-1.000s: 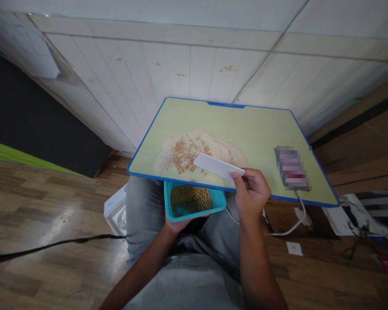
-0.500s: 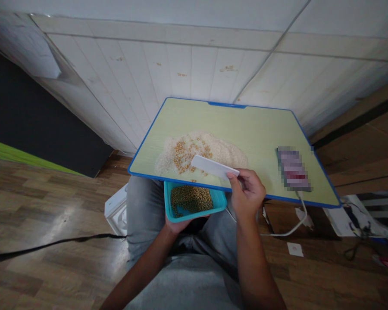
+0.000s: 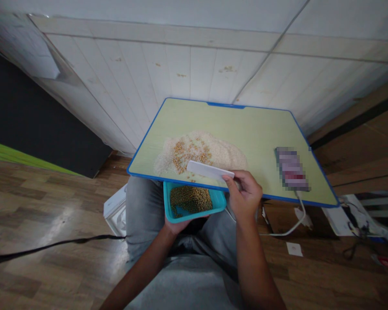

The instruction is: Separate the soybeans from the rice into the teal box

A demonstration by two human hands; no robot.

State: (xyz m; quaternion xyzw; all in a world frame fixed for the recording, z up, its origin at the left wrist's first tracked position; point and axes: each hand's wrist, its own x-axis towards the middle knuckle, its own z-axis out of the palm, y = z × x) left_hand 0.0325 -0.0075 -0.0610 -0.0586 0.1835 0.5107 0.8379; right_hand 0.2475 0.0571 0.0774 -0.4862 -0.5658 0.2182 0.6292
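Observation:
My right hand (image 3: pixel 245 193) pinches one end of a flat white strip (image 3: pixel 210 170), held low over the near edge of the table. Beside the strip's far end lie yellow soybeans (image 3: pixel 181 157), mixed into a spread of white rice (image 3: pixel 228 153). Under that table edge my left hand (image 3: pixel 177 226) supports a turquoise plastic tray (image 3: pixel 220 203) from below; most of its fingers are hidden by the tray. Many soybeans fill much of the tray, and a few loose ones sit at the table's edge above it.
The small table (image 3: pixel 261 125) has a pale green top and blue rim. A phone (image 3: pixel 292 170), blurred by pixels, lies at its right with a white cable (image 3: pixel 302 217) hanging off the edge. A white box (image 3: pixel 116 209) stands on the floor at left.
My right hand has drawn the white strip slightly toward me and to the left, its far end now nearer the table's front edge. The tray stays about where it was.

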